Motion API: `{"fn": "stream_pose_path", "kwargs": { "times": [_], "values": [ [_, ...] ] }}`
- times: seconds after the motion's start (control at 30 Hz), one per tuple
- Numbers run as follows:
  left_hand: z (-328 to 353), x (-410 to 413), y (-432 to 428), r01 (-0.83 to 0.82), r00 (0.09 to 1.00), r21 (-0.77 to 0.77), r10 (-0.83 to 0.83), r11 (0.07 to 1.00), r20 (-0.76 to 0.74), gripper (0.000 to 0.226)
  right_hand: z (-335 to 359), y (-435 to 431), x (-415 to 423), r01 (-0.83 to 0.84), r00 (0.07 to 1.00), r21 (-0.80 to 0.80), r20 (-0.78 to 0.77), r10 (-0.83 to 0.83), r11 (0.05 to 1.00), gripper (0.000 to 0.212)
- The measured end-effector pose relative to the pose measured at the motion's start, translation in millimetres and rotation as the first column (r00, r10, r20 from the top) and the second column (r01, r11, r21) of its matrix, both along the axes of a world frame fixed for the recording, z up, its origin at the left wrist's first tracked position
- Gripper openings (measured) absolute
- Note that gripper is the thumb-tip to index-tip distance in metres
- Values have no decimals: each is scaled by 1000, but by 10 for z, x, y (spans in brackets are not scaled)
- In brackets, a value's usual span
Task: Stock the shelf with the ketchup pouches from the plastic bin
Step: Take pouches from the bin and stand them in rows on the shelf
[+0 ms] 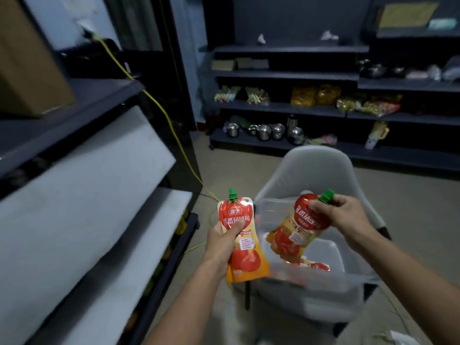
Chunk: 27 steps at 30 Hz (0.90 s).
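My left hand (pixel 222 241) grips a red and orange ketchup pouch (pixel 245 255) with a green cap, held upright just left of the bin. My right hand (pixel 341 215) holds a second ketchup pouch (pixel 296 232) by its top near the green cap, tilted over the clear plastic bin (pixel 348 272). More pouches (pixel 313 266) lie at the bottom of the bin. The bin rests on a grey chair (pixel 316 168). A dark shelf unit (pixel 94 170) with white slanted panels stands on my left.
A yellow cable (pixel 171 125) runs down past the shelf unit to the floor. A cardboard box (pixel 29 61) sits on the top left shelf. Far shelves (pixel 298 110) hold snack bags, steel pots and small items. Open floor lies between chair and far shelves.
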<state>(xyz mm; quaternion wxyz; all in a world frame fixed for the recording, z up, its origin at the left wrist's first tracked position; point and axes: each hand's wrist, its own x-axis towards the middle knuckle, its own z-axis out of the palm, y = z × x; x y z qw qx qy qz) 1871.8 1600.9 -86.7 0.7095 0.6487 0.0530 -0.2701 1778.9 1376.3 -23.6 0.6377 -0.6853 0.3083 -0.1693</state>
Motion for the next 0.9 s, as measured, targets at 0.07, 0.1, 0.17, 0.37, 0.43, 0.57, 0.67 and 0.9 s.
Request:
{"fn": "stream_pose_path", "kwargs": {
  "times": [0.07,0.1,0.17,0.37,0.43,0.57,0.67,0.9],
  "values": [
    [233,-132,433,-66,997,-20,66,998,39,19,202,356,25,-62,997,-31,33,63,998,10],
    [346,-202,651,-97,994,-18,98,995,52,21,287,528,49,-98,994,-48,50,101,994,9],
    [557,-332,1083,-179,980,-18,180,984,81,26,460,881,117,-188,979,-75,67,193,979,8],
    [1114,-579,2296,-430,882,-43,429,902,197,36,1013,2109,426,-498,854,-123,105,510,859,7],
    [1315,-656,2661,-506,828,-65,506,860,241,32,1151,2522,538,-584,790,-150,123,601,798,6],
    [1650,-795,3338,-656,705,-57,638,753,311,29,1438,3290,735,-713,656,-216,129,744,667,13],
    [1875,-864,3823,-748,589,-78,713,660,380,24,1700,3881,853,-792,535,-253,154,831,556,12],
    [2524,-880,4933,-805,446,-41,650,591,615,10,2341,5264,1178,-866,254,-378,230,939,327,9]
  ]
}}
